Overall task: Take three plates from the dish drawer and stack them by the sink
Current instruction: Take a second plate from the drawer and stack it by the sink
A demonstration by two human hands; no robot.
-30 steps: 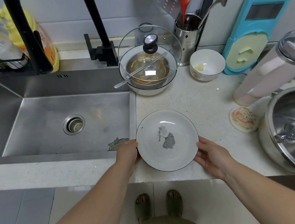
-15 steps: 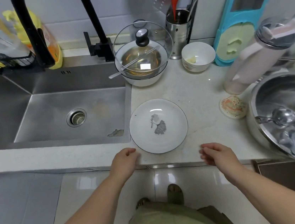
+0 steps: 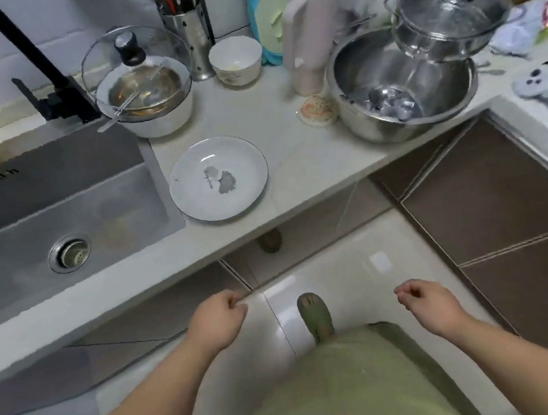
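I have let go of the plate; it sits on the counter beside the sink. My left hand and right hand hang empty, loosely curled, pulled back for another plate.

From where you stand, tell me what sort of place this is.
Most likely a home kitchen. A steel sink with a black tap is set into a pale counter, a leaf-patterned plate lies beside it, and a lidded pot sits in a big metal bowl.

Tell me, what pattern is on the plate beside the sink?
The plate is white with a dark thin rim and a grey leaf motif in its centre, seen in the head view.
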